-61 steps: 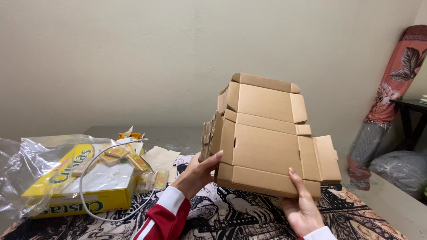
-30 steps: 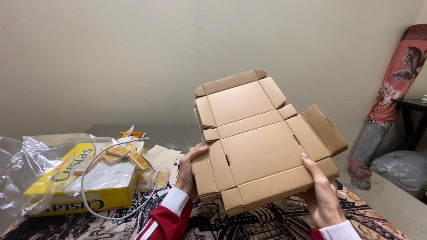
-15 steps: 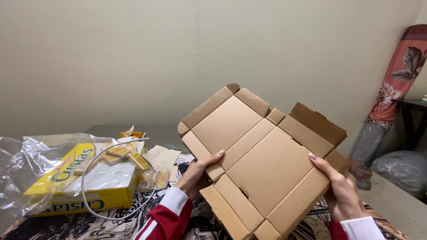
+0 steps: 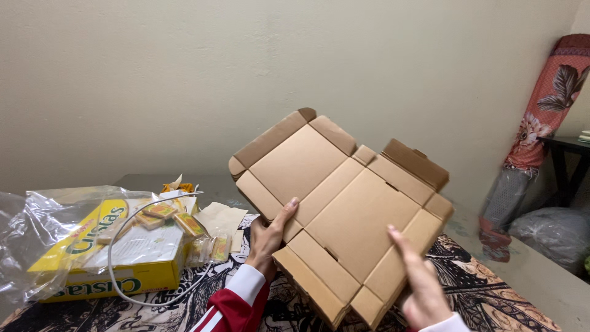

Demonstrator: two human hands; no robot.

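— Where's the box blank?

— The unfolded cardboard box point(image 4: 344, 215) is up in front of me, tilted, above the patterned cloth point(image 4: 491, 289). My left hand point(image 4: 268, 237) pinches its left edge, thumb on the inner face, fingers hidden behind.

— And your other hand?

— My right hand point(image 4: 421, 286) is at the lower right panel, fingers flat against it. I cannot tell if it grips. The yellow carton point(image 4: 104, 264) sits well left.
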